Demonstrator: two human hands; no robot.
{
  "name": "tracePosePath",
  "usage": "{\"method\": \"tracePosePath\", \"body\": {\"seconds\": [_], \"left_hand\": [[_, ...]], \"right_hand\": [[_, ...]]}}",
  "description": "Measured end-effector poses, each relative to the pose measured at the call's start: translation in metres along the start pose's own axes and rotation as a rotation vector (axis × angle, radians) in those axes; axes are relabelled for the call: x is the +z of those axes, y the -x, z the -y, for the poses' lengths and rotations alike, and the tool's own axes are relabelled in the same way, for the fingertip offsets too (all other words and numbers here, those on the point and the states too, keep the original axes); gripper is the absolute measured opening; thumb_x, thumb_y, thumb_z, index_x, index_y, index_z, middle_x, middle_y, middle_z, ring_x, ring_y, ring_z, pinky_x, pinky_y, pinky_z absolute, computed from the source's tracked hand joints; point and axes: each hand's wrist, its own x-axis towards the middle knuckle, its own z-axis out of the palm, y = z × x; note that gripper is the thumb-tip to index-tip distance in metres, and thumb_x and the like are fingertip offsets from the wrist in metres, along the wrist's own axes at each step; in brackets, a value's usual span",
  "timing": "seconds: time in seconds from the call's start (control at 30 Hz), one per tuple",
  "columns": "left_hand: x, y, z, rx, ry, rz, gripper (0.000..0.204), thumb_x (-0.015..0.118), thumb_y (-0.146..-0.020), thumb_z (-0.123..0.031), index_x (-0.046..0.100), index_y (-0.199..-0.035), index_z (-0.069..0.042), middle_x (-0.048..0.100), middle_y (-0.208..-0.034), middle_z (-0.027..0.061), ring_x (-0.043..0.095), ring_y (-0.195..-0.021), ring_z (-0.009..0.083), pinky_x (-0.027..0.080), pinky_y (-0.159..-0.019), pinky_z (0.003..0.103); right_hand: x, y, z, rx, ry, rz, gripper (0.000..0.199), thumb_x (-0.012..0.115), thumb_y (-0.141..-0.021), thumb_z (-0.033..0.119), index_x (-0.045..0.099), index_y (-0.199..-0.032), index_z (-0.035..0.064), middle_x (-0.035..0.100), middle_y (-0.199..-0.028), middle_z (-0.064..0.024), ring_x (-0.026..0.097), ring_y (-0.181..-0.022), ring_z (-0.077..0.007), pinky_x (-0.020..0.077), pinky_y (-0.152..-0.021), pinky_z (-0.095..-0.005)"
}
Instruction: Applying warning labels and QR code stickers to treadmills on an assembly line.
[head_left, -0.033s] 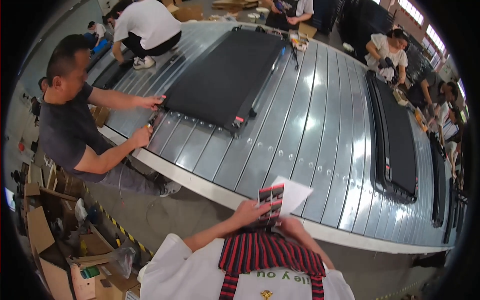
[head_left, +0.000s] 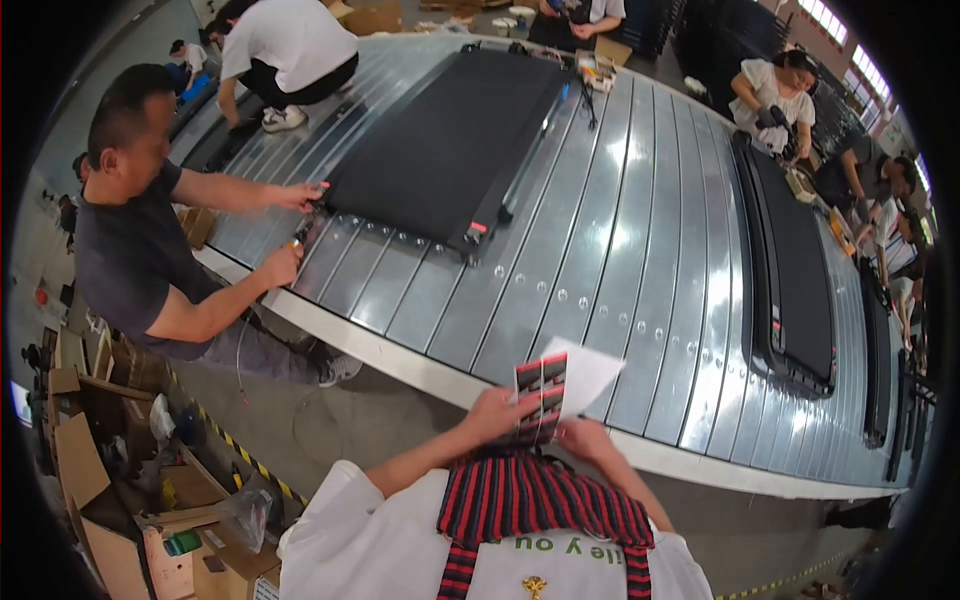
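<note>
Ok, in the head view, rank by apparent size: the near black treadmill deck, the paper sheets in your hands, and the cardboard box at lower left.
1. Black treadmill deck, clearly largest.
2. Cardboard box and paper sheets: look alike; both sit near the camera and the box is cut off, so unranked.

Factory assembly floor: wide slatted metal conveyor (head_left: 600,250) w/ flat black machines (head_left: 450,140), workers along both sides, cardboard boxes (head_left: 120,520) near left.
</note>
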Motion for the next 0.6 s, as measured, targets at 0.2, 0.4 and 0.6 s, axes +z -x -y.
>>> {"method": "tracePosePath", "body": {"seconds": [0.2, 0.4, 0.6], "left_hand": [[-0.034, -0.003, -0.004, 0.129, 0.198, -0.044, 0.032, 0.063, -0.078, -0.03, 0.063, -0.094, -0.002, 0.064, -0.077, 0.006, 0.055, -0.071, 0.0074, 0.046, -0.066, 0.027], [-0.076, -0.001, -0.006, 0.112, 0.403, 0.035, 0.026, 0.06, -0.081, -0.023, 0.063, -0.096, -0.001, 0.064, -0.084, 0.0011, 0.055, -0.076, 0.0069, 0.045, -0.07, 0.024], [-0.135, -0.008, -0.005, 0.095, 0.281, 0.11, 0.026, 0.061, -0.08, -0.02, 0.062, -0.097, -0.001, 0.063, -0.088, 0.002, 0.055, -0.08, 0.0071, 0.045, -0.072, 0.023]], "right_hand": [[-0.066, 0.0, 0.044, 0.011, -0.699, -0.416, 0.017, 0.059, -0.081, 0.016, 0.06, -0.086, 0.0004, 0.062, -0.07, -0.0099, 0.058, -0.063, -0.0128, 0.0453, -0.06, -0.0253], [-0.058, -0.023, 0.109, -0.083, -0.826, -0.486, 0.015, 0.059, -0.081, 0.011, 0.058, -0.088, -0.0015, 0.061, -0.072, -0.0054, 0.054, -0.063, -0.0082, 0.0451, -0.059, -0.0228], [-0.053, -0.048, 0.157, -0.042, -0.384, -0.43, 0.013, 0.057, -0.078, 0.014, 0.057, -0.085, 0.0025, 0.058, -0.073, -0.0112, 0.057, -0.064, -0.0247, 0.0456, -0.06, -0.0324]]}}
